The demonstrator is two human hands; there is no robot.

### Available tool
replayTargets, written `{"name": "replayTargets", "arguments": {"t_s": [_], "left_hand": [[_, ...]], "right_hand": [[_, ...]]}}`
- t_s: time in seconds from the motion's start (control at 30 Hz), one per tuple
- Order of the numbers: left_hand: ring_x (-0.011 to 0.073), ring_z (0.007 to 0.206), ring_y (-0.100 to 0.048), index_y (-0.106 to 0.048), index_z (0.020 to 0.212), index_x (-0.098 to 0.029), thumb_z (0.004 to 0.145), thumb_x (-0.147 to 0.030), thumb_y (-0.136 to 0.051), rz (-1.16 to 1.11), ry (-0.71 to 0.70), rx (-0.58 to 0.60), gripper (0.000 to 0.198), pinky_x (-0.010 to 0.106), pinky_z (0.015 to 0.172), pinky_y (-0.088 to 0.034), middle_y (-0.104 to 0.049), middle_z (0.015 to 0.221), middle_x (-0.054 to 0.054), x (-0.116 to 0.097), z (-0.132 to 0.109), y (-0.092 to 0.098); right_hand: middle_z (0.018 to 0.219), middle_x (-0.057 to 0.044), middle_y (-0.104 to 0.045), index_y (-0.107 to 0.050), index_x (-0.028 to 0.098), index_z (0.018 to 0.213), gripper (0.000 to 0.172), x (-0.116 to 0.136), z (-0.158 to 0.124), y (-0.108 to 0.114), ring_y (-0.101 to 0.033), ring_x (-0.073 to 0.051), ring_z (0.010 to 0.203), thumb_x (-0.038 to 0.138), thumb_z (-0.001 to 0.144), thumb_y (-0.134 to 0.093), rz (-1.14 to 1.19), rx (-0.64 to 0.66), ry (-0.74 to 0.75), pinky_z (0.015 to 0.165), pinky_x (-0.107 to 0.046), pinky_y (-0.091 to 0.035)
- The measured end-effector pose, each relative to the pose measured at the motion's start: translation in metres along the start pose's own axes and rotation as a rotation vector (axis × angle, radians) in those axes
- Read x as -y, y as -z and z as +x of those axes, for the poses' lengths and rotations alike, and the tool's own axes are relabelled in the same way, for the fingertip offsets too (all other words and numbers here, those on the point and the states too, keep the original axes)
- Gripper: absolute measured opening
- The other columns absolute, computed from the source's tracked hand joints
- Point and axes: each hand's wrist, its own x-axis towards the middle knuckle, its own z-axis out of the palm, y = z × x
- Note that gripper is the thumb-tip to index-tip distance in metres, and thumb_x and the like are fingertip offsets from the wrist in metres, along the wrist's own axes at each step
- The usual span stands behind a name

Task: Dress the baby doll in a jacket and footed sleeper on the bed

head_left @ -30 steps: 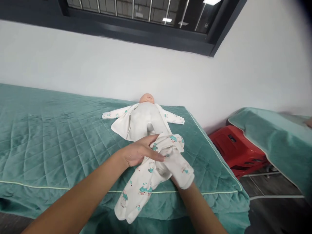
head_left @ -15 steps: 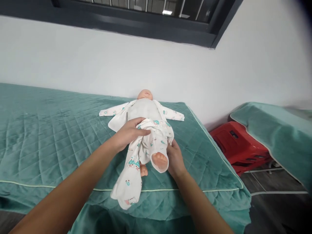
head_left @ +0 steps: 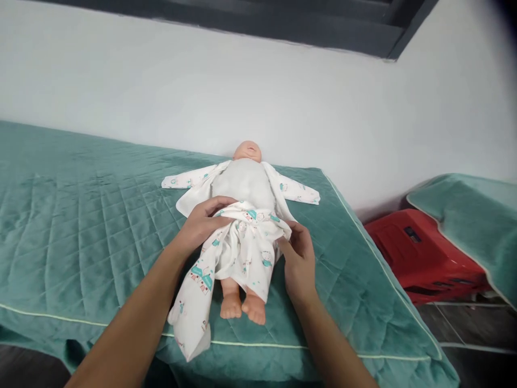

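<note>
A baby doll (head_left: 241,180) lies on its back, head toward the wall, both feet pointing at me. Its patterned white jacket (head_left: 297,193) is spread open, with the sleeves over both arms. White baby trousers (head_left: 258,258) with a teal and red print are bunched about its hips. One trouser leg covers the doll's leg on the right; the other hangs loose at the left, toward the bed's edge. My left hand (head_left: 204,221) pinches the waistband on the left side. My right hand (head_left: 298,258) grips the waistband on the right, thumb and fingers closed on the cloth.
A teal quilted cover (head_left: 100,231) with pale piping spreads over the bed beneath the doll. Behind stands a white wall (head_left: 194,86) below a dark window frame (head_left: 283,19). Right of the bed are a red plastic object (head_left: 424,253) and another teal cover (head_left: 472,215).
The doll's right-hand leg has gone down from raised to flat, its foot beside the other. My right hand has moved from that leg up to the waistband. The view has shifted slightly.
</note>
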Motion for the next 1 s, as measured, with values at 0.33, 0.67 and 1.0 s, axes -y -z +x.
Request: {"name": "replayTargets", "arguments": {"t_s": [0.33,0.67,1.0], "left_hand": [[0.0161,0.074,-0.065,-0.074,0.096,-0.016,0.063,-0.021,-0.080,-0.393,0.112,-0.041,0.034,0.022,0.067,-0.051,-0.073,0.087,0.003,0.001,-0.003,0.005],[0.0120,0.063,-0.061,-0.070,0.095,-0.012,0.079,-0.035,-0.074,-0.492,0.135,0.160,0.028,0.019,0.057,-0.045,-0.067,0.079,0.004,0.005,-0.008,0.010],[0.0105,0.060,-0.056,-0.069,0.090,-0.010,0.056,-0.030,-0.090,-0.528,0.182,0.249,0.044,0.019,0.054,-0.042,-0.065,0.074,0.003,0.015,-0.006,0.017]], "right_hand": [[0.080,0.001,-0.065,-0.067,0.023,0.088,0.025,0.079,0.078,-0.047,-0.056,-0.017,0.072,0.047,0.081,-0.070,-0.573,0.837,0.029,0.066,-0.030,-0.042],[0.070,-0.001,-0.068,-0.064,0.017,0.077,0.020,0.030,0.096,-0.056,-0.062,-0.014,0.061,0.034,0.078,-0.076,0.097,0.936,-0.458,0.057,-0.024,-0.046],[0.055,0.006,-0.049,-0.048,0.018,0.067,0.027,0.033,0.088,-0.060,-0.047,-0.007,0.047,0.022,0.082,-0.071,0.613,0.968,-0.588,0.047,-0.018,-0.038]]}}
